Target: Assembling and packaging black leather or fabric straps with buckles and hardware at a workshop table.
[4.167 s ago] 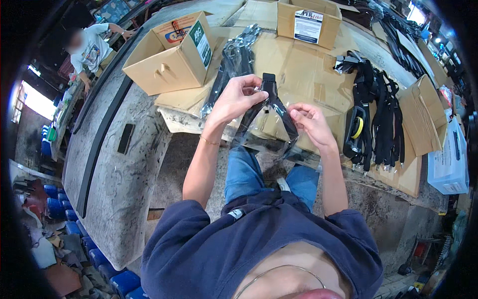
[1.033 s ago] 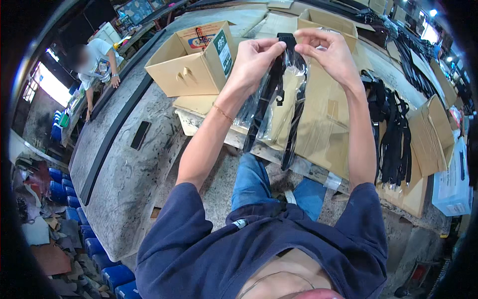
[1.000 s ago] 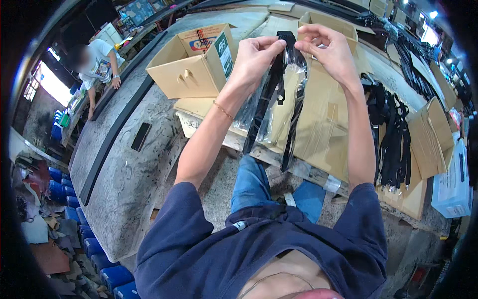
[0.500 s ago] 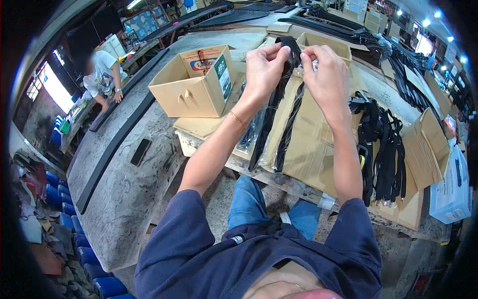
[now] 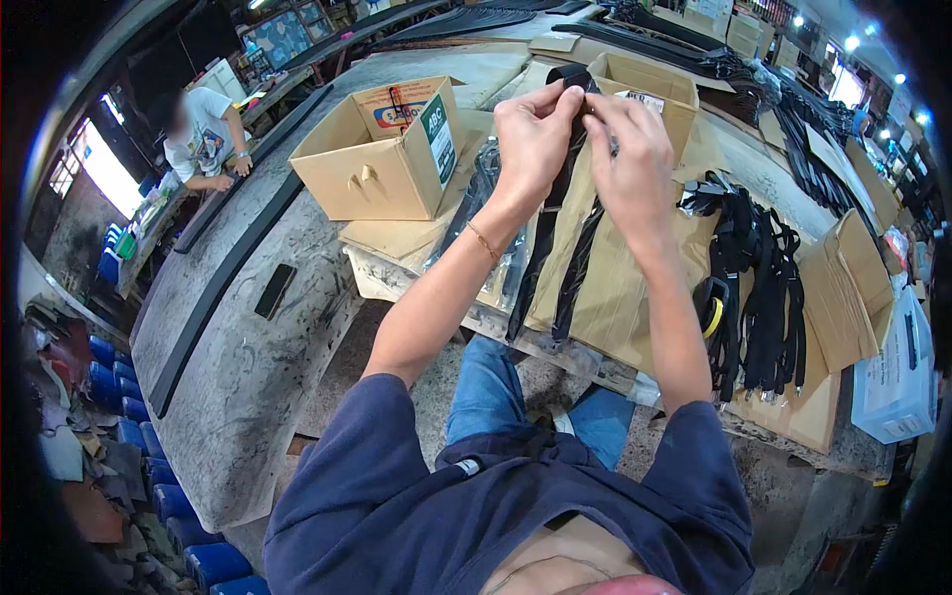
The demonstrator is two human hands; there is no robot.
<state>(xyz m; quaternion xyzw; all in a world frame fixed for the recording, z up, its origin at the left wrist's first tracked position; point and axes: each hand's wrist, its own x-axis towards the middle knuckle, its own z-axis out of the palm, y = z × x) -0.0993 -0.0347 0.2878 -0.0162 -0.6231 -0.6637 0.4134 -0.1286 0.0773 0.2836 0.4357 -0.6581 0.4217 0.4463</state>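
Just past the bench's near edge, my left hand [image 5: 533, 139] pinches the top of a folded black strap [image 5: 547, 223] between thumb and fingers. My right hand [image 5: 633, 159] is closed at the same upper end, its fingertips partly hidden behind the strap. Two lengths of it hang down over a cardboard sheet [image 5: 635, 297], glossy in places. Left of it lie dark items in clear plastic [image 5: 481, 188]. To the right is a bundle of black straps with metal clips [image 5: 759, 288], beside a yellow-and-black tape measure [image 5: 714, 315].
Open cardboard boxes stand at the left [image 5: 372, 188], behind my hands [image 5: 684, 114] and at the right [image 5: 843, 288]. A blue-white plastic bin [image 5: 895, 372] sits far right. A phone [image 5: 275, 291] and a long black strip [image 5: 223, 297] lie on the left table. Another person [image 5: 203, 139] works beyond.
My right hand has shifted left and slightly lower, its fingers now closer to my left hand at the strap's top. The view has shifted slightly. The other person's arms have moved.
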